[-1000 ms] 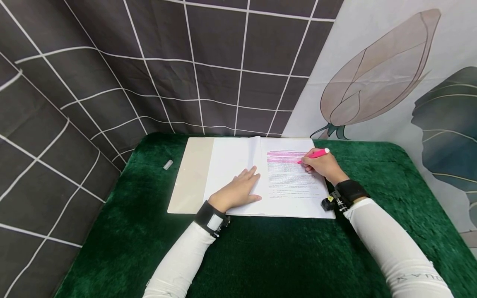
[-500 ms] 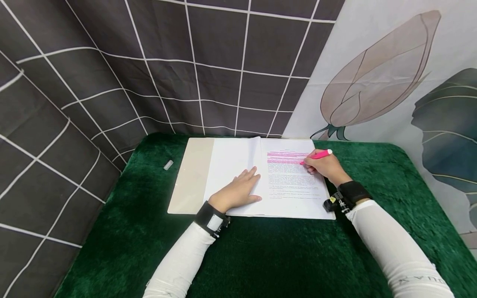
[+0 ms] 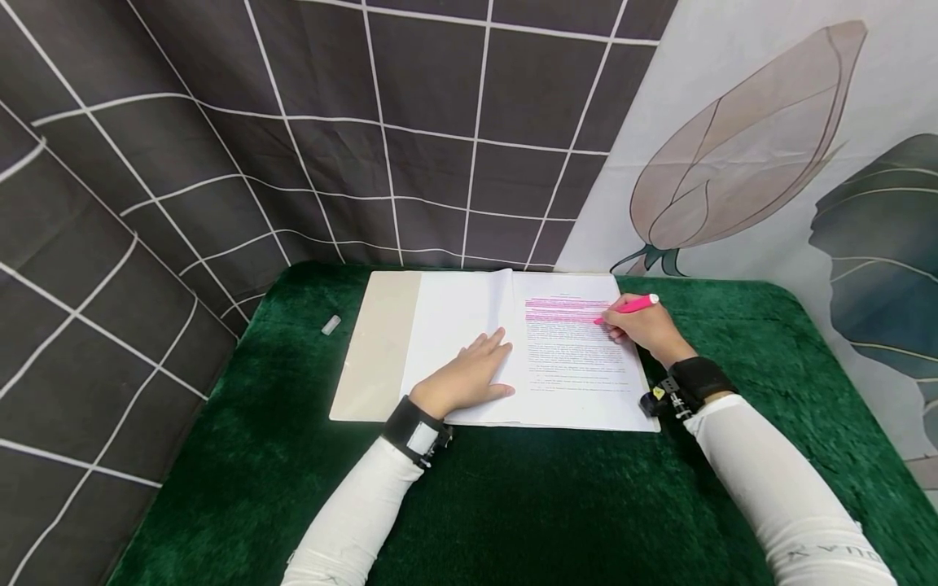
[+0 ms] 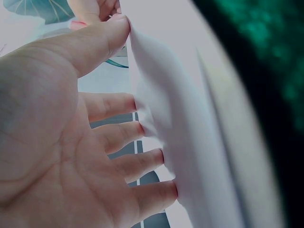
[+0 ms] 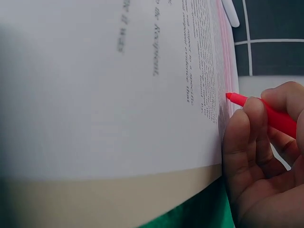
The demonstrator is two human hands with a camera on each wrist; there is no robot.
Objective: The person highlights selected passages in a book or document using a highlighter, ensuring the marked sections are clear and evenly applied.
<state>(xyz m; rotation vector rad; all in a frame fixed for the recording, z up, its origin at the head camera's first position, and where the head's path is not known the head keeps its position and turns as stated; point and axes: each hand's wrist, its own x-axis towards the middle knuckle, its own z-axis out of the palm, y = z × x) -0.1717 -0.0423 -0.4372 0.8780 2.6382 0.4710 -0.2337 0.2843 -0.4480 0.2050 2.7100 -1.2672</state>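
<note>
An open paper folder [image 3: 374,350] lies flat with white sheets inside. Its printed right page [image 3: 579,358] carries several pink marked lines near the top. My right hand [image 3: 652,330] pinches a pink highlighter [image 3: 636,303], whose tip touches the text near the right end of a line. In the right wrist view, the highlighter [image 5: 280,118] sits between thumb and fingers, and the hand's edge rests by the page. My left hand [image 3: 469,376] rests with spread, fairly straight fingers on the blank left page [image 3: 454,309]; in the left wrist view its fingertips [image 4: 166,190] press the paper.
A small whitish cap-like piece [image 3: 330,324] lies left of the folder on the green plush cloth [image 3: 513,505]. Behind the table hang a dark cloth with a white grid [image 3: 432,163] and a pale cloth with a flower print [image 3: 733,155].
My right hand has slid slightly to the right with the highlighter, and its tip has moved along the line, lengthening the pink mark. My left hand has stayed in place.
</note>
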